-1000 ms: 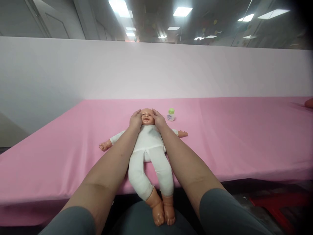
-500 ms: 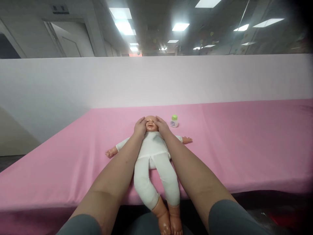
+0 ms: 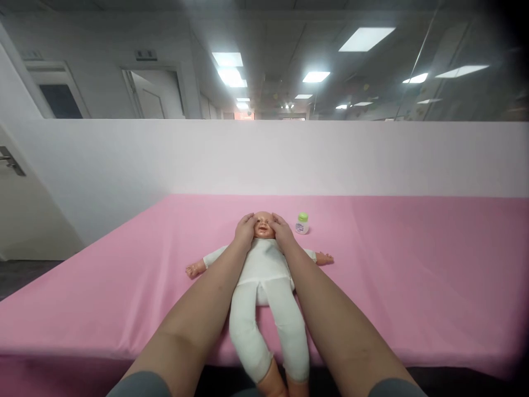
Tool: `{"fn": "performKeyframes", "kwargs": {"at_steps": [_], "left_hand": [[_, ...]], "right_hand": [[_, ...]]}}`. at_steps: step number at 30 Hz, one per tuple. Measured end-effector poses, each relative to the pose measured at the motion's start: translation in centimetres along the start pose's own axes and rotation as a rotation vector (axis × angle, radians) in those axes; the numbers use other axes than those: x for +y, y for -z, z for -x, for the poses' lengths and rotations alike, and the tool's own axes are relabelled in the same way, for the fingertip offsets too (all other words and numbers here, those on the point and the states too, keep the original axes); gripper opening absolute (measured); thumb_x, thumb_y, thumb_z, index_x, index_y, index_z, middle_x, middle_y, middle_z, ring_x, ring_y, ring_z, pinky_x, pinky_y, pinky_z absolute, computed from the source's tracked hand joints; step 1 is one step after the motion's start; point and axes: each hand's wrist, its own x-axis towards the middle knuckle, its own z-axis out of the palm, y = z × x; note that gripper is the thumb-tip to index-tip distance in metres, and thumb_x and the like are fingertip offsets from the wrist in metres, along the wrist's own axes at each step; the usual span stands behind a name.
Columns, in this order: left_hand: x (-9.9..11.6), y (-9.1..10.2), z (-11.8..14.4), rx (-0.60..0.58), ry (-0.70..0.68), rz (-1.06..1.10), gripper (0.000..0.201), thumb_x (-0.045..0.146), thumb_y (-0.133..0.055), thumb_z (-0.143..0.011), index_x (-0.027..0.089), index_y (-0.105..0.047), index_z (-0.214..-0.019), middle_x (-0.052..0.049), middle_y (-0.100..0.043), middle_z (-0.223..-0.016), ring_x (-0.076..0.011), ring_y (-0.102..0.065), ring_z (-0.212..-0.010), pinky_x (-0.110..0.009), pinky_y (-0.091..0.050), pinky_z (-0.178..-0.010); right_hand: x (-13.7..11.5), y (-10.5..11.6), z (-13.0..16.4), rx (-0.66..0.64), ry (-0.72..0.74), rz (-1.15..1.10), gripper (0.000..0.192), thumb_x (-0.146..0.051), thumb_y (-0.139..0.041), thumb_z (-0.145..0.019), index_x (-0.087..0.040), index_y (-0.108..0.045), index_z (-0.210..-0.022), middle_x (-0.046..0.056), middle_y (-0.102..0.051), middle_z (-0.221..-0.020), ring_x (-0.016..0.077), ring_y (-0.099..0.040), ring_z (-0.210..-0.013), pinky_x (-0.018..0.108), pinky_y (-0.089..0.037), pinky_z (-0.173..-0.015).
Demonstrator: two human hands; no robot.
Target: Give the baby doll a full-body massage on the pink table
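Observation:
A baby doll (image 3: 265, 267) in a white cloth suit lies on its back on the pink cover (image 3: 392, 264). Its arms are spread, and its legs point toward me over the front edge. My left hand (image 3: 245, 230) is cupped against one side of the doll's head, and my right hand (image 3: 283, 232) against the other. The thumbs rest near the eyes; the remaining fingers curve round the sides, partly hidden. To the right of the head stands a small clear bottle (image 3: 302, 225) with a green cap, upright and untouched.
A low white wall (image 3: 322, 157) runs behind the pink-covered surface, with glass above it reflecting or showing ceiling lights. At the left is a door with a metal handle (image 3: 12, 161). The surface's front edge lies close to my body.
The camera view has tilted up and turned a little left, so everything sits lower and further right. Both hands stay on the doll's head.

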Motion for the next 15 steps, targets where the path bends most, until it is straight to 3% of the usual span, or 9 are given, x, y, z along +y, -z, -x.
{"fn": "performKeyframes", "kwargs": {"at_steps": [10,15], "left_hand": [[1.5,-0.4,1.0,-0.049,-0.015,0.042,0.044,0.029,-0.075,-0.075,0.018,-0.067,-0.118,-0.011,-0.073,-0.115,-0.0230,-0.072,-0.102,-0.037,-0.058,-0.095],[1.4,-0.3,1.1,-0.059,0.017,0.027,0.061,0.031,-0.080,-0.072,0.022,-0.063,-0.130,-0.010,-0.072,-0.118,-0.0246,-0.073,-0.101,-0.038,-0.060,-0.091]], "right_hand": [[-1.1,-0.3,0.7,-0.002,0.073,-0.004,0.058,-0.036,-0.076,-0.072,-0.024,-0.069,-0.128,0.007,-0.073,-0.127,0.0262,-0.064,-0.123,0.043,-0.051,-0.109],[-2.3,-0.6,1.4,-0.003,0.079,0.002,0.058,-0.040,-0.079,-0.070,-0.023,-0.068,-0.124,0.008,-0.070,-0.130,0.0268,-0.063,-0.122,0.042,-0.052,-0.106]]}}
